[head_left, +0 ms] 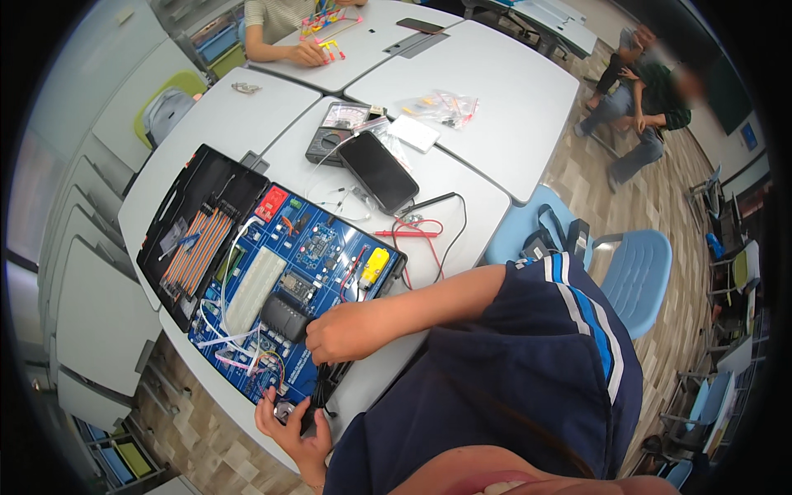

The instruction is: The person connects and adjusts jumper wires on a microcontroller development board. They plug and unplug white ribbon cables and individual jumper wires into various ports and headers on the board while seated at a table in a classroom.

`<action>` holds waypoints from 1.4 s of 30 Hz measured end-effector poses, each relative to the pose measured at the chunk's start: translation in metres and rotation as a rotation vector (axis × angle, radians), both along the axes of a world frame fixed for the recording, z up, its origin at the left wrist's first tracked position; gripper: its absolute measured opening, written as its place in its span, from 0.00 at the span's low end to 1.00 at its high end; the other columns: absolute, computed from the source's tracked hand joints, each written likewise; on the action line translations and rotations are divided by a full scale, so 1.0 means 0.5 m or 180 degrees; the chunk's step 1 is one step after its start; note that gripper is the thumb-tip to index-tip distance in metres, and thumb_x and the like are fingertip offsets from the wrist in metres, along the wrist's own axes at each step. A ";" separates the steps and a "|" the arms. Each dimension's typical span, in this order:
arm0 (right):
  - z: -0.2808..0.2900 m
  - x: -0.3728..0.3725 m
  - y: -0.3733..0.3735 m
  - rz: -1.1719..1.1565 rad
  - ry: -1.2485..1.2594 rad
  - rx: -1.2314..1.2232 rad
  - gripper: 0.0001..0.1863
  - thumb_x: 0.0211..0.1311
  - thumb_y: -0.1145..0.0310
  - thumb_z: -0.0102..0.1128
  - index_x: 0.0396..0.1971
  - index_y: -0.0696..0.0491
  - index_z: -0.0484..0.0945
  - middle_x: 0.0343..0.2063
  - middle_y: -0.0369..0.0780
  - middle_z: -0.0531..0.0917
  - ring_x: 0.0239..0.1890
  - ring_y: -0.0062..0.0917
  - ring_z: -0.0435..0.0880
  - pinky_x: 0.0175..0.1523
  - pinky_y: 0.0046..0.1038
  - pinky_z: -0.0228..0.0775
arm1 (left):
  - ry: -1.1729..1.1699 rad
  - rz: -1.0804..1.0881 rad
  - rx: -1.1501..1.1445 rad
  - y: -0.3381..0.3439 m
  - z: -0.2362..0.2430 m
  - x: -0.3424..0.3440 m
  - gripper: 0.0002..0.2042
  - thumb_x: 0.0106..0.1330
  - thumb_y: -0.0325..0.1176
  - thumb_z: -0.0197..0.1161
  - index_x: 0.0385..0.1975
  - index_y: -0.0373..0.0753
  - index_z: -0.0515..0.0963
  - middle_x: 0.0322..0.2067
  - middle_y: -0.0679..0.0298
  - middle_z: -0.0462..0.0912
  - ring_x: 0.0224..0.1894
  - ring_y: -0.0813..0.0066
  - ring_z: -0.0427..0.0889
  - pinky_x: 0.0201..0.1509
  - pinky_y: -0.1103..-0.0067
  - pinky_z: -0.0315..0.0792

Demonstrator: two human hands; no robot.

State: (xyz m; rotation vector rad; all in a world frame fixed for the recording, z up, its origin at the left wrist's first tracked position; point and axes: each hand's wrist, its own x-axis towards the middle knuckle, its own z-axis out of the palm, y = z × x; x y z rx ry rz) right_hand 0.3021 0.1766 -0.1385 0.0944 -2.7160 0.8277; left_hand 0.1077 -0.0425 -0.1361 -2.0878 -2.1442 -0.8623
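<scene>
My right hand (342, 334) is closed at the lower right of a blue electronics board (318, 243), beside a black rectangular module (285, 318) and over a coiled black cable (323, 384); what its fingertips hold is hidden. My left hand (293, 429), below the board, has thumb and fingers around a small silver-and-black component (285, 409). The board sits in an open black case (165, 247) with orange-striped jumper wires (190, 256), a white breadboard (252, 293), a yellow motor (375, 266) and loose coloured wires about it.
An analog multimeter (328, 136), black phone (378, 172), test leads (417, 233) and bagged parts (437, 107) lie on the grey tables (536, 99). A person's hand (307, 54) works with coloured pieces opposite. Two people (639, 111) sit at right, beyond blue chairs (635, 280).
</scene>
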 end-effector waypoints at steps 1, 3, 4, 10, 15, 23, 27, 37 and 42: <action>0.000 0.002 0.000 -0.0022 0.0047 -0.0051 0.09 0.59 0.67 0.65 0.38 0.54 0.82 0.39 0.40 0.80 0.47 0.35 0.79 0.48 0.37 0.77 | 0.0012 0.0038 -0.0017 0.000 0.002 0.001 0.10 0.55 0.35 0.69 0.35 0.42 0.85 0.63 0.48 0.71 0.65 0.46 0.64 0.68 0.54 0.58; 0.000 0.000 0.000 0.0021 -0.0013 -0.0047 0.10 0.59 0.68 0.65 0.39 0.54 0.82 0.40 0.40 0.80 0.48 0.36 0.80 0.49 0.37 0.77 | -0.0242 0.0234 0.0116 -0.003 -0.006 -0.005 0.09 0.57 0.33 0.67 0.37 0.41 0.84 0.62 0.48 0.71 0.64 0.47 0.66 0.67 0.55 0.59; 0.000 -0.002 0.000 0.0047 -0.0035 -0.0052 0.10 0.59 0.69 0.65 0.40 0.54 0.82 0.41 0.39 0.80 0.48 0.36 0.80 0.50 0.37 0.76 | -0.0360 0.0337 0.0177 -0.004 -0.013 -0.009 0.09 0.58 0.32 0.66 0.37 0.40 0.84 0.62 0.48 0.71 0.64 0.47 0.66 0.67 0.56 0.60; 0.009 -0.005 0.018 -0.0297 0.0245 -0.0283 0.13 0.56 0.69 0.65 0.42 0.53 0.85 0.44 0.41 0.84 0.51 0.38 0.83 0.53 0.37 0.78 | -0.1454 0.1014 0.0858 0.010 -0.053 -0.018 0.22 0.52 0.24 0.76 0.48 0.35 0.77 0.53 0.53 0.77 0.54 0.56 0.76 0.61 0.66 0.68; 0.002 -0.006 0.017 -0.0576 0.0538 -0.0035 0.11 0.58 0.68 0.68 0.40 0.51 0.82 0.38 0.39 0.82 0.42 0.37 0.84 0.44 0.35 0.80 | -0.0616 0.0892 0.0468 0.014 -0.020 -0.040 0.18 0.50 0.27 0.78 0.42 0.37 0.83 0.41 0.57 0.83 0.46 0.57 0.79 0.55 0.67 0.72; 0.040 -0.022 0.005 -0.1123 0.0381 0.0023 0.08 0.54 0.70 0.72 0.32 0.48 0.81 0.27 0.36 0.80 0.30 0.33 0.84 0.31 0.33 0.75 | -0.0694 0.1116 0.0464 0.020 0.004 -0.029 0.13 0.48 0.29 0.80 0.33 0.40 0.87 0.38 0.64 0.83 0.43 0.62 0.79 0.49 0.70 0.72; 0.055 -0.026 0.018 -0.1187 0.0487 -0.0203 0.07 0.54 0.73 0.73 0.33 0.50 0.84 0.26 0.37 0.84 0.27 0.30 0.84 0.30 0.29 0.75 | -0.0901 0.0890 0.0364 0.020 0.011 -0.046 0.11 0.48 0.29 0.80 0.31 0.42 0.87 0.38 0.67 0.84 0.43 0.65 0.79 0.49 0.72 0.72; 0.145 -0.110 0.207 -0.1167 0.0503 0.0483 0.06 0.59 0.69 0.72 0.36 0.51 0.86 0.29 0.34 0.87 0.32 0.20 0.84 0.33 0.22 0.72 | -0.1767 0.0904 0.0306 0.093 0.032 -0.197 0.08 0.62 0.30 0.72 0.40 0.42 0.88 0.42 0.63 0.88 0.47 0.70 0.84 0.54 0.77 0.74; 0.133 -0.286 0.272 -0.0310 0.0281 0.0569 0.10 0.60 0.65 0.69 0.39 0.52 0.87 0.35 0.41 0.89 0.40 0.26 0.88 0.45 0.29 0.77 | -0.1248 0.1044 0.0354 0.175 0.023 -0.229 0.09 0.60 0.33 0.73 0.39 0.40 0.88 0.42 0.63 0.88 0.47 0.69 0.85 0.54 0.76 0.76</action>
